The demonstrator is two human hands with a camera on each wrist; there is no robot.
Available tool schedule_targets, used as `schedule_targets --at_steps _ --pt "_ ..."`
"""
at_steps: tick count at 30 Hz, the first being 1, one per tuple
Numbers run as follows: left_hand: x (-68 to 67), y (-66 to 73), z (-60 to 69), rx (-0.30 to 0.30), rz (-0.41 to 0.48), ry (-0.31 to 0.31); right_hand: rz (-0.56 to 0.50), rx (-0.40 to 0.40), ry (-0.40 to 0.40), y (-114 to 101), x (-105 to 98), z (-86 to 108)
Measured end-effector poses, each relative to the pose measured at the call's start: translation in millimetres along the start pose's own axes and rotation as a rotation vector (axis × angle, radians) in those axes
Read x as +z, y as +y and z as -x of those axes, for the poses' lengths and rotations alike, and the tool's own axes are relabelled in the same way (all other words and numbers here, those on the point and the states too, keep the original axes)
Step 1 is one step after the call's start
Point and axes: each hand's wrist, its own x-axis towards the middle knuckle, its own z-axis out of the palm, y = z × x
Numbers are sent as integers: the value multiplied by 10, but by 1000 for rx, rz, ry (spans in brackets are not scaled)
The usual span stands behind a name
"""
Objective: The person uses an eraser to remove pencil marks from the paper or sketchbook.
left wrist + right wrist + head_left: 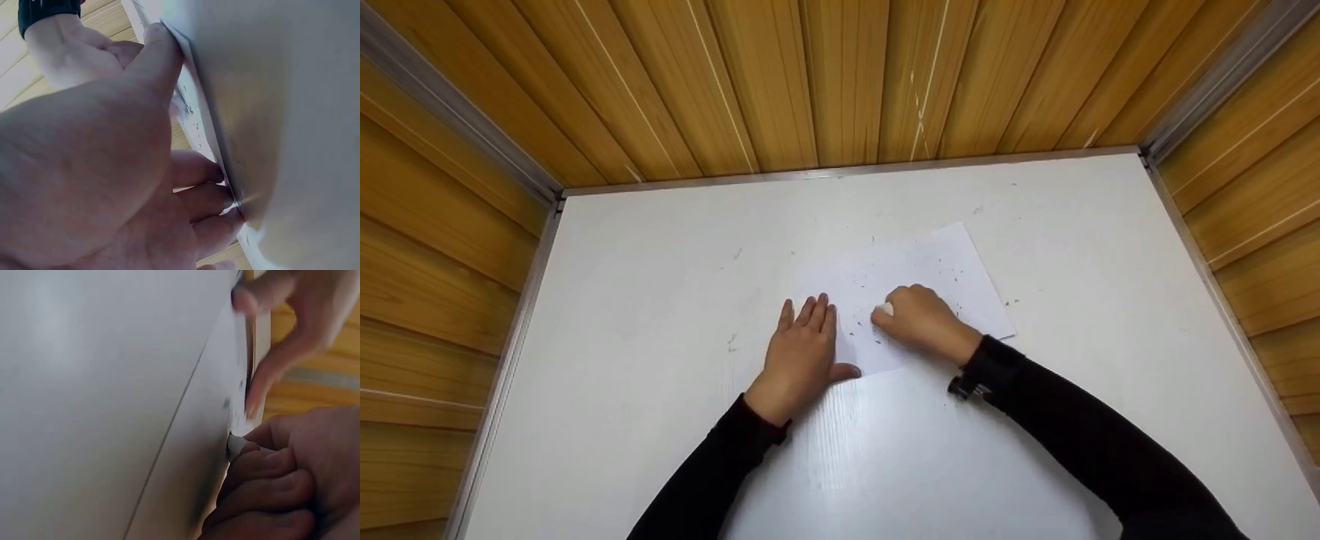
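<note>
A sheet of white paper (971, 274) lies at a slant on the white table, scattered with small dark crumbs. My left hand (802, 349) rests flat over the paper's left end, its fingers straight and its thumb out along the near edge. Over the middle of the sheet, my right hand (924, 319) grips a small white eraser (237, 445) with curled fingers. In the right wrist view the eraser's dark-smudged tip meets the paper; most of its body is hidden in the fist. Faint grey marks show on the sheet.
More dark crumbs (733, 343) dot the white table (645, 300) left of the paper and beyond it. Wood-patterned panels (840, 82) wall the table at the back and both sides, with metal strips along its edges.
</note>
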Motion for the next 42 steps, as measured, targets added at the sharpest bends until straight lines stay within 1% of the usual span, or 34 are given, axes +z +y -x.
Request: schedule_targets --at_steps 3,5,7,9,11,15,16,18,20,22,24,27,29,31,33,35,38,40,42 --pt "-7 12 -8 5 -2 -6 -36 62 8 368 -217 88" --pt "-13 13 -10 5 -4 -13 -38 112 26 606 -350 160" --pt "-20 10 -6 4 -8 -21 -46 148 38 789 -454 229" --pt "-27 3 -1 2 -11 -27 -32 168 53 885 -505 277" --pt "-30 -4 0 2 -13 -27 1 162 71 888 -510 308" --pt "-21 -12 3 1 -17 -25 70 141 85 771 -439 312" --pt "-22 -12 4 0 -16 -28 72 132 84 727 -417 308" --pt "-35 -13 7 -2 -11 -36 43 115 71 609 -373 297" --pt "-53 -20 6 -4 -6 -39 2 87 58 437 -308 269" --pt "-66 -24 2 -6 0 -38 -27 46 44 211 -225 228" --pt "-66 -22 1 -4 11 -33 -27 6 25 -27 -133 181" --pt "-46 -6 2 4 31 -31 9 -40 -16 -329 3 112" --pt "-29 -8 8 9 38 -31 40 -48 -35 -459 90 64" --pt "-13 -9 9 15 34 -21 65 -47 -33 -491 142 24" --pt "-5 -11 9 16 23 -11 74 -41 -14 -423 135 -5" --pt "-1 -16 6 14 15 -4 62 -26 0 -263 55 -16" --pt "-9 -18 0 8 2 -7 37 18 -15 94 -171 23" --pt "-19 -17 0 8 -7 -12 32 70 -28 353 -333 78" --pt "-27 -18 7 6 -12 -14 48 115 -22 582 -467 136"
